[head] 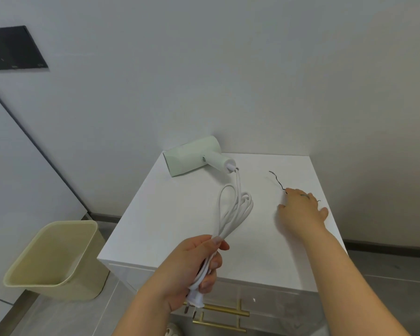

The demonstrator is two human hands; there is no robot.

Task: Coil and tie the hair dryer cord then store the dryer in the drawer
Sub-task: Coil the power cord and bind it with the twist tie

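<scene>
Head view: the left hand (192, 265) grips the looped cord (230, 220), which looks soft and light, near its plug (195, 300). The hair dryer (192, 156) lies on the cabinet top (167, 214). The right hand (301, 207), flat and holding nothing, touches the thin tie (278, 181); it is probably best pinched at one end.

My left hand (189, 265) grips the coiled white cord (233, 209), plug (195, 302) below my palm. The green dryer (192, 155) lies on the white cabinet (180, 214) by the wall. My right hand (301, 209) rests flat on a thin black tie (277, 180). A beige bin (54, 260) stands left; gold handles (223, 311) show below.
</scene>
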